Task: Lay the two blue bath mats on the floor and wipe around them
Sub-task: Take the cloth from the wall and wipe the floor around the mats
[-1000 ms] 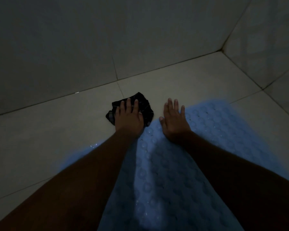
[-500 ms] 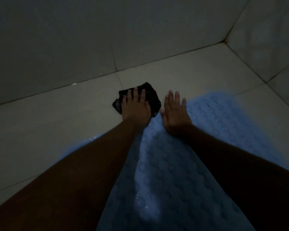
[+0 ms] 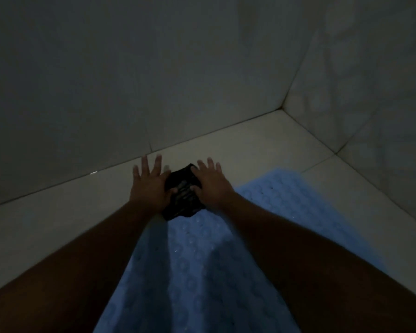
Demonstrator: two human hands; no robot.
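Crouched in a dim tiled corner, you have both hands at the far edge of the blue bath mat (image 3: 197,272), and the dark cloth (image 3: 181,203) now lies between them. A second ago your left hand (image 3: 151,188) pressed flat on top of that cloth while your right hand (image 3: 213,186) rested on the mat. Now the left hand has slid off to the side, its fingers (image 3: 144,164) straight and spread wide on the bare floor (image 3: 58,224), with only the thumb side touching the cloth's left edge. The right hand has come across onto the cloth's right side, fingers straight, thumb laid on the fabric, pressing and not clutching it. The cloth itself has shifted toward your wrists and now overlaps the mat's far edge, below both sets of fingertips. The wall (image 3: 154,80) stands just beyond your fingertips. This looks like a change of wiping hand, so the strip of floor ahead of and to the right of the right fingers, toward the corner, is probably next. The mat runs back from under your palms between your forearms and lies flat. A second mat is not in view, so that part of the job cannot be judged.
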